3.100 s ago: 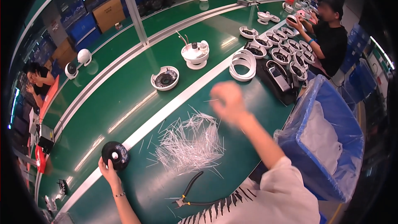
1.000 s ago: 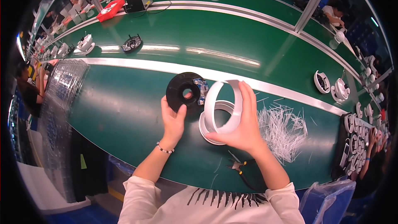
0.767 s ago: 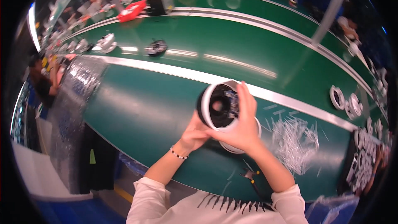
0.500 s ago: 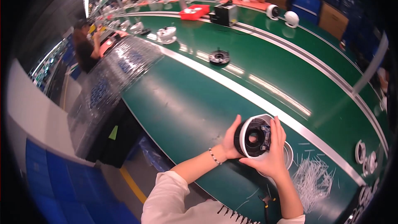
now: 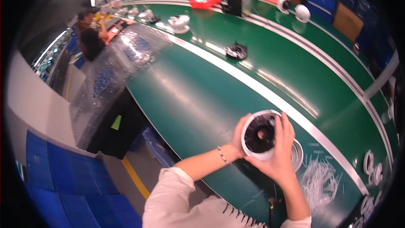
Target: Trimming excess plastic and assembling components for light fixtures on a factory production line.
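Both my hands hold a round housing (image 5: 254, 139) with a white rim and a black inside that has a hole in its middle. It is tilted so its open face shows. My left hand (image 5: 238, 140) grips its left side, with a beaded bracelet at the wrist. My right hand (image 5: 282, 154) wraps round its right side, thumb below and fingers at the top edge. Partly behind my right hand lies a white ring (image 5: 299, 157). Beside it is a heap of thin white strips (image 5: 318, 181). A small cutter-like tool (image 5: 272, 206) with dark and yellow parts lies near my right forearm.
Beyond a pale rail runs a green conveyor (image 5: 202, 44), carrying a round black part (image 5: 236, 51) and a white assembly (image 5: 179, 23). A red bin (image 5: 205, 1) stands farther off. Clear plastic sheeting (image 5: 122, 55) covers the left end. White rings (image 5: 369, 162) sit at right. Other people sit around.
The housing has turned in my hands, so its open face shows more squarely and the circuit board at its right side is hidden. It has moved up slightly.
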The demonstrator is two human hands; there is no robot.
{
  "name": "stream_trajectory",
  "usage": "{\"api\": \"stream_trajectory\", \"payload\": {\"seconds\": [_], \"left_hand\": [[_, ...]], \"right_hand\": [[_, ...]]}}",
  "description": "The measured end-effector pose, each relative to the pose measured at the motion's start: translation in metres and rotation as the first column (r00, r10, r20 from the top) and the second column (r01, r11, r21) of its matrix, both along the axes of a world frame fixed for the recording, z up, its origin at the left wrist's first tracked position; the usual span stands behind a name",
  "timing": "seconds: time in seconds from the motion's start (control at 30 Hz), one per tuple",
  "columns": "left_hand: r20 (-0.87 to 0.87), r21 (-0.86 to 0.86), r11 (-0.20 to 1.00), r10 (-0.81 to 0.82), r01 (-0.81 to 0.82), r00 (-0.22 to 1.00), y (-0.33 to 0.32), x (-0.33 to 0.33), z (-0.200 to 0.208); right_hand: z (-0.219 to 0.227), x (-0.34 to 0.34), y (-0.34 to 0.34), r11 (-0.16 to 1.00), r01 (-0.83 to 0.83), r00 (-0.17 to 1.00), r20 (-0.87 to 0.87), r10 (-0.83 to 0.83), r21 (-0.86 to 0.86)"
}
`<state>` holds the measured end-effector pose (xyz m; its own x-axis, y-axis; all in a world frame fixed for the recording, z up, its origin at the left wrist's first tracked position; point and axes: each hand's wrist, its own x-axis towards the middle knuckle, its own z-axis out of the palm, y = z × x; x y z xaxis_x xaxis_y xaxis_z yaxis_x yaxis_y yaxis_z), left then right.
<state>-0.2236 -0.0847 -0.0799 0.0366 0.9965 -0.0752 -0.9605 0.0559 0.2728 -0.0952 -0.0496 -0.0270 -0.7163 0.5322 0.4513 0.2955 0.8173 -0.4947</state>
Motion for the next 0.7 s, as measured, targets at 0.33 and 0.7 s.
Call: {"api": "stream_trajectory", "payload": {"seconds": [0.33, 0.7], "left_hand": [[0.142, 0.226, 0.96, -0.201, 0.166, 0.969, 0.006, -0.014, -0.006], [-0.143, 0.259, 0.963, 0.113, -0.074, 0.983, -0.011, -0.006, -0.009]], "right_hand": [[0.019, -0.001, 0.015, 0.992, -0.098, 0.984, 0.143, 0.108, -0.076], [0.0, -0.006, -0.009, 0.988, 0.147, 0.988, -0.049, -0.149, -0.044]]}}
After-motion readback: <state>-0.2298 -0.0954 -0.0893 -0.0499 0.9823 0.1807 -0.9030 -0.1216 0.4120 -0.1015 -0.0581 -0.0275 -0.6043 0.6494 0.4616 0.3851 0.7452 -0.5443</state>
